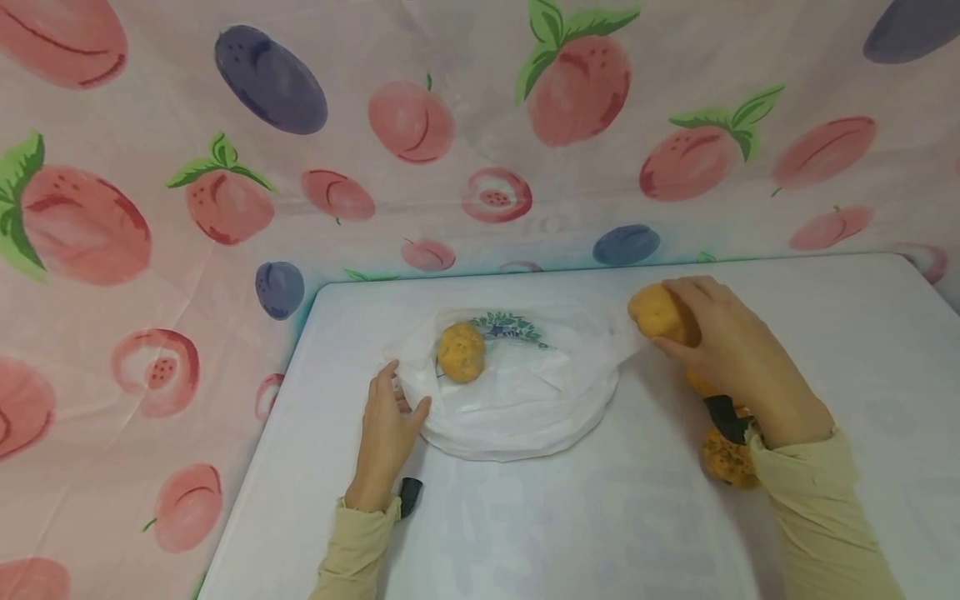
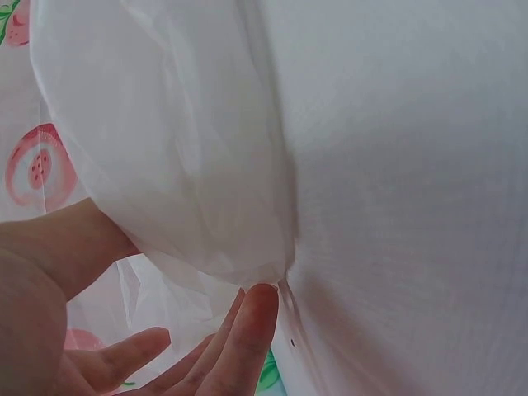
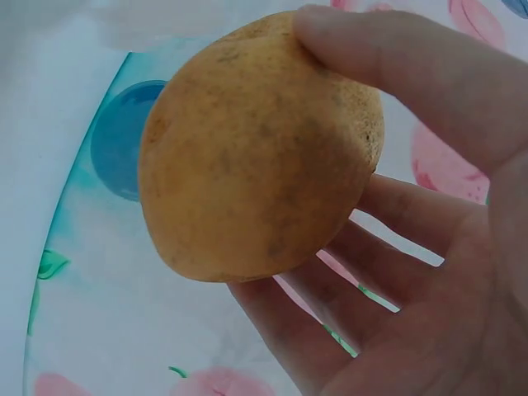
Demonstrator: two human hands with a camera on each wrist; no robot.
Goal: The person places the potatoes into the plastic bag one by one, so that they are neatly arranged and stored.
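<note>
A white plastic bag with a green and blue print lies spread on the white table. One yellowish-brown potato sits at the bag's left part. Beside the bag's left edge, my left hand touches the thin plastic with its fingers fairly straight. In the left wrist view the thumb's tip is hidden behind the bag. My right hand grips another potato above the table, to the right of the bag. The right wrist view shows thumb and fingers around that potato.
More potatoes lie on the table under my right forearm, partly covered by it. A fruit-print cloth hangs behind the table and along its left side. Dark straps sit at both wrists.
</note>
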